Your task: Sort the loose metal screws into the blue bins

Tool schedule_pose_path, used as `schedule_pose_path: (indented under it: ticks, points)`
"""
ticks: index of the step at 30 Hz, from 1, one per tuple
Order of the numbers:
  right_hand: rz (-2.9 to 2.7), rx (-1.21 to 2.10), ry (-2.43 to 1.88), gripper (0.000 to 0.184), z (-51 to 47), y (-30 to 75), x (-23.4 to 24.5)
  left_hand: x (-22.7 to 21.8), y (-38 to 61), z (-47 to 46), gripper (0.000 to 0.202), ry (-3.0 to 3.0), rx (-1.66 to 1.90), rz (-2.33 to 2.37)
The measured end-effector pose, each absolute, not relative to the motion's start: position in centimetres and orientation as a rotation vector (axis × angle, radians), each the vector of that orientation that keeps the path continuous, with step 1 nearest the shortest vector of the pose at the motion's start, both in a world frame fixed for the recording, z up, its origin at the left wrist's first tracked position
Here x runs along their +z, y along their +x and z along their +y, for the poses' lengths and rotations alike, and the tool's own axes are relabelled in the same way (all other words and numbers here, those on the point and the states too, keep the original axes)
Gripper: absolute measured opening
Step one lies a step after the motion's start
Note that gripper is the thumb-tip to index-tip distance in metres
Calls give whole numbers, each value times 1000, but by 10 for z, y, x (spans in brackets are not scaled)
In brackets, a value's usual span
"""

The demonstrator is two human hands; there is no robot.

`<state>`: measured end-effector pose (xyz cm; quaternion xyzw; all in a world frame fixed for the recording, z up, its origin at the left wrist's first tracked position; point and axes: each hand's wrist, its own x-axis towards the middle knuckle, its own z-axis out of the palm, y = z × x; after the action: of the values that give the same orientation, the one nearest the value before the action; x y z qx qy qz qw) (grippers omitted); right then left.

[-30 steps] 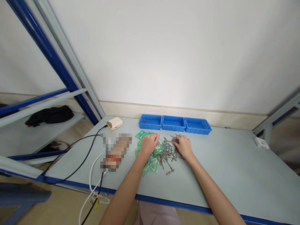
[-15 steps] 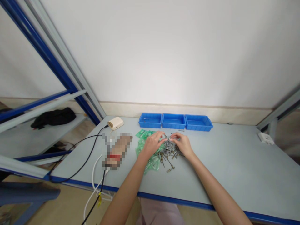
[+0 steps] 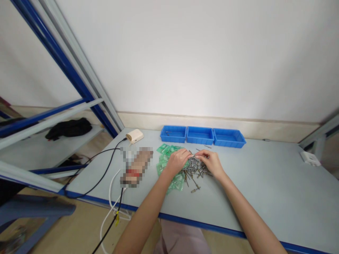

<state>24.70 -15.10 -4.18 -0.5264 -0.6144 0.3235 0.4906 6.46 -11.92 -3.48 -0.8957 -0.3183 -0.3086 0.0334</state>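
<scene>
My left hand (image 3: 178,162) and my right hand (image 3: 212,163) meet above a heap of small metal fasteners (image 3: 194,166). Both are closed in a pinch, fingertip to fingertip, on a thin metal fastener (image 3: 193,155); its exact kind is too small to make out. Silver and brass-coloured pieces make up the heap, and a few have strayed toward me. Under and beside my left hand lie several green-printed clear plastic packets (image 3: 178,183), partly covered by that hand and forearm.
Three blue trays stand in a row at the back: left (image 3: 173,139), middle (image 3: 200,140), right (image 3: 230,143). The left one holds a thin metal piece. A cream case (image 3: 135,135) with a black cable (image 3: 104,178) and a pixelated object (image 3: 139,165) are at left; a white block (image 3: 309,158) is far right.
My fingertips have come closer together around the metal fastener, which now lies flatter and is more hidden. The whole view has shifted slightly; the trays and heap look unchanged.
</scene>
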Motion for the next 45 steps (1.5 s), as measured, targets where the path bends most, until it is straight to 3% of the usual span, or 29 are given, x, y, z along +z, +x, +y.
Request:
schedule_pose_path:
  ticks: [9,19,32,40,45]
  points:
    - [-1517,734,-1393,28,-151,246,-45,-36,64,-120,26,-2795,-986,-940]
    - [-1722,413,-1448,23,-158,246,-39,-38,65,-119,30,-2790,-954,-1027]
    - [-1839,609,-1379,34,-157,248,-34,-40,64,-118,31,-2808,-889,-1030]
    - [-1744,534,-1290,23,-157,246,-37,-38,65,-119,38,-2783,-813,-1058]
    - [-1692,544,-1330,26,-157,245,-39,-38,66,-119,34,-2795,-858,-1108]
